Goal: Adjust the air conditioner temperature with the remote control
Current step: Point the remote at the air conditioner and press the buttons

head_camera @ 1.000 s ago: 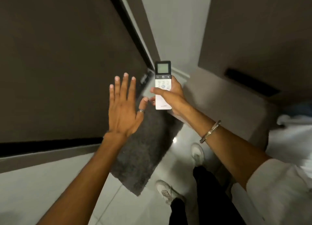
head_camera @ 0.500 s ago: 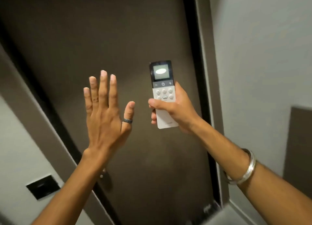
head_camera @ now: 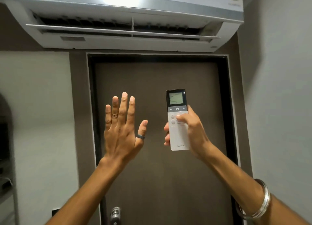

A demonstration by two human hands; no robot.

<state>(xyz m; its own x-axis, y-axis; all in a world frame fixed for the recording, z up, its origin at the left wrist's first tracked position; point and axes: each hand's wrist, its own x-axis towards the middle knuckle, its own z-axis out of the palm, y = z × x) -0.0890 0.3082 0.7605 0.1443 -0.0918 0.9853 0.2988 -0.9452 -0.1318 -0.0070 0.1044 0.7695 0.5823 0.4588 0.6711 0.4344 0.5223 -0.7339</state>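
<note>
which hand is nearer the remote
Right. The right hand holds the remote, thumb on its buttons; the left hand is open beside it, not touching.

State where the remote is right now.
In the head view the remote is right of centre, upright in the right hand, in front of the door and below the air conditioner.

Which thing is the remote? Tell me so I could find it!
Find the big white air conditioner above the brown door. In front of the door, the right hand holds the remote upright. It is white with a dark top and small screen; the left hand is empty.
</note>
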